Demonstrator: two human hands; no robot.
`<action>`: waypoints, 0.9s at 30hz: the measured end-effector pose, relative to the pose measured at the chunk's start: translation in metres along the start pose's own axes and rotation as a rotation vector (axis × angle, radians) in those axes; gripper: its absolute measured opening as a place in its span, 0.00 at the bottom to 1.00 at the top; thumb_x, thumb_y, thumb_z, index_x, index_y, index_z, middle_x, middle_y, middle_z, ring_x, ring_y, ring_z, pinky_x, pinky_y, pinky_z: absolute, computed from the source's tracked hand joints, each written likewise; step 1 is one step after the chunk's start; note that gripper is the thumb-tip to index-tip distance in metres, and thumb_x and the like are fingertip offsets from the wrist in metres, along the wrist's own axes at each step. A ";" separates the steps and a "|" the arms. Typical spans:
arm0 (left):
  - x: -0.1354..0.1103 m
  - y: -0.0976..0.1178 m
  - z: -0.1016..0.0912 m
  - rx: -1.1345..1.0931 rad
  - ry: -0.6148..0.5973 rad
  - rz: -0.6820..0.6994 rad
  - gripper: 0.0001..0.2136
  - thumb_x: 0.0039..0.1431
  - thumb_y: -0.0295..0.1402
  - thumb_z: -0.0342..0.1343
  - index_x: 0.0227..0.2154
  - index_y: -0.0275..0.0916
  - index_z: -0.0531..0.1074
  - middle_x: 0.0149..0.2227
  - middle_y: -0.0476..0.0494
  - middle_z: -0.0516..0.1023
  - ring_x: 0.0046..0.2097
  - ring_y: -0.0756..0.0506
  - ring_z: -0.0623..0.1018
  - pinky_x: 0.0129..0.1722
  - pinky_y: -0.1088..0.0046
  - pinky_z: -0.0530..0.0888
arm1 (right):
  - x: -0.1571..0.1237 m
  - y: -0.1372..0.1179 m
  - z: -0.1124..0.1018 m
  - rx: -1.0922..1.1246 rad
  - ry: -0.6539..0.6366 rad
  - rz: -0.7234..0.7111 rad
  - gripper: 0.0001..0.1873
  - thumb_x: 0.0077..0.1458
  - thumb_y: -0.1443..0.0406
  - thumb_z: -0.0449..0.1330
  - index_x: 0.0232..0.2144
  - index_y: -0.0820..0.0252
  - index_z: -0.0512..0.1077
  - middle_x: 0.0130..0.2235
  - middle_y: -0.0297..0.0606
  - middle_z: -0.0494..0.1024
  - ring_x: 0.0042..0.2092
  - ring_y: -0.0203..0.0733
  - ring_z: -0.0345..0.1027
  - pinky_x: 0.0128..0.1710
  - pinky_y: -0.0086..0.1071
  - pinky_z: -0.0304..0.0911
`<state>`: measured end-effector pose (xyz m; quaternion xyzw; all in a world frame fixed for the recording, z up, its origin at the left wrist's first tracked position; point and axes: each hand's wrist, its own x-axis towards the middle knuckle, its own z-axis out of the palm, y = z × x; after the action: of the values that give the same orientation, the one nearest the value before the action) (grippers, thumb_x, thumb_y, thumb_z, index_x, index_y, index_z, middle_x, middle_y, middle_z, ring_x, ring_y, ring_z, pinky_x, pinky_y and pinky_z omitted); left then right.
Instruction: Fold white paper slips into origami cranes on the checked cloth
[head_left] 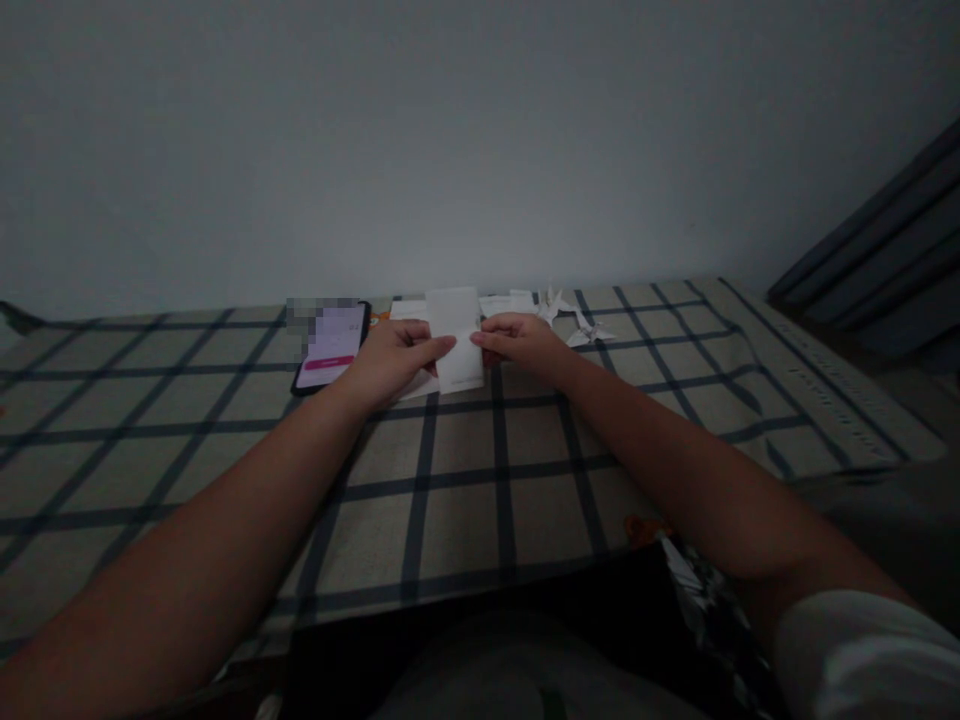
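Note:
A white rectangular piece of paper (457,310), taller than wide, is held up between my two hands over the table. My left hand (405,350) pinches its left edge, the thumb lying on the front. On the opposite edge, my right hand (517,342) grips it with thumb and fingers. Whether the paper is folded I cannot tell. Behind and below it lie more white papers (409,309), partly hidden by my hands. Folded white paper figures (553,304) rest just beyond my right hand.
A phone (334,345) with a lit screen lies left of my left hand. The table has a checked cloth (465,480) with dark stripes. A pale wall (480,150) rises behind the table, and a dark curtain (892,230) hangs at the right.

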<state>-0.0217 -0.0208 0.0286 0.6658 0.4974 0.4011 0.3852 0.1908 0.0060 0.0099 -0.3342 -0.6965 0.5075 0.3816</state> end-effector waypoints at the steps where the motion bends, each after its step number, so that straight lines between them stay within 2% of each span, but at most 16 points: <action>1: -0.001 0.002 0.000 0.003 0.006 -0.003 0.12 0.50 0.38 0.64 0.18 0.37 0.74 0.19 0.48 0.74 0.23 0.51 0.71 0.25 0.75 0.69 | 0.000 0.000 0.000 0.003 0.007 0.005 0.15 0.53 0.54 0.67 0.29 0.61 0.73 0.28 0.32 0.76 0.30 0.33 0.68 0.33 0.29 0.67; 6: -0.001 0.001 0.002 -0.013 -0.003 0.002 0.11 0.50 0.38 0.64 0.21 0.36 0.76 0.20 0.47 0.75 0.23 0.49 0.72 0.27 0.74 0.70 | 0.001 0.000 0.001 0.030 0.066 0.013 0.15 0.51 0.56 0.68 0.25 0.61 0.72 0.25 0.31 0.74 0.27 0.32 0.66 0.31 0.28 0.66; 12: 0.002 -0.009 -0.001 0.006 0.077 0.057 0.12 0.52 0.40 0.63 0.22 0.36 0.77 0.22 0.45 0.77 0.25 0.49 0.74 0.26 0.75 0.69 | 0.002 0.005 0.001 0.103 0.050 0.076 0.14 0.51 0.55 0.67 0.32 0.62 0.77 0.30 0.34 0.79 0.32 0.34 0.70 0.34 0.29 0.68; 15: 0.002 -0.006 0.000 0.024 0.090 0.049 0.11 0.50 0.38 0.64 0.20 0.36 0.76 0.22 0.45 0.77 0.26 0.48 0.75 0.28 0.74 0.72 | 0.003 0.004 0.000 0.054 0.073 0.044 0.14 0.51 0.56 0.67 0.31 0.62 0.76 0.28 0.33 0.77 0.30 0.34 0.69 0.32 0.29 0.66; 19: 0.003 -0.010 0.004 -0.166 0.012 -0.039 0.10 0.46 0.38 0.65 0.24 0.35 0.77 0.25 0.43 0.80 0.27 0.46 0.78 0.30 0.70 0.77 | 0.001 -0.002 0.001 -0.045 0.059 0.018 0.13 0.53 0.57 0.65 0.28 0.62 0.74 0.26 0.32 0.75 0.29 0.34 0.66 0.30 0.29 0.64; 23: 0.005 -0.026 0.007 -0.248 -0.076 -0.121 0.16 0.45 0.41 0.70 0.32 0.34 0.81 0.35 0.38 0.84 0.32 0.43 0.82 0.34 0.67 0.79 | -0.002 -0.004 0.003 -0.089 0.043 0.010 0.11 0.54 0.59 0.65 0.27 0.62 0.74 0.26 0.33 0.75 0.30 0.34 0.66 0.31 0.29 0.64; 27: 0.006 -0.034 0.007 -0.244 -0.035 -0.057 0.17 0.46 0.42 0.72 0.35 0.34 0.81 0.37 0.38 0.85 0.35 0.42 0.83 0.38 0.65 0.80 | -0.001 -0.001 0.002 -0.034 0.038 -0.011 0.13 0.55 0.57 0.65 0.30 0.62 0.76 0.28 0.33 0.76 0.30 0.34 0.68 0.32 0.29 0.65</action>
<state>-0.0264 -0.0089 -0.0038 0.6065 0.4569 0.4356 0.4834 0.1897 0.0038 0.0103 -0.3463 -0.6995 0.4872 0.3917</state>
